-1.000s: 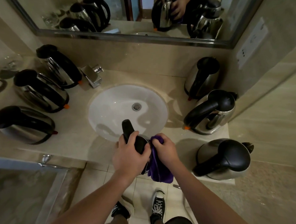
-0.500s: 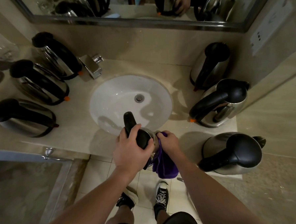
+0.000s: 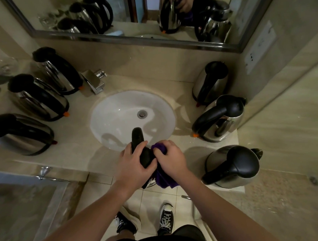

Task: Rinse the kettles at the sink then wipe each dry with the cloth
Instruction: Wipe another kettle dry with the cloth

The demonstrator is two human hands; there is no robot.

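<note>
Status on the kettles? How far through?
In hand: left hand grips one kettle by its handle at the sink's front edge; right hand rubs it with the purple cloth. Six more stand on the counter, three on each side. Can't tell which are done.

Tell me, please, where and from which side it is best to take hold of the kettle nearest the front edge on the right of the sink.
Grip the black handle of that kettle. It arches from the lid down toward the sink side, so come from above and from the left, probably fingers curling under the arch.
</note>
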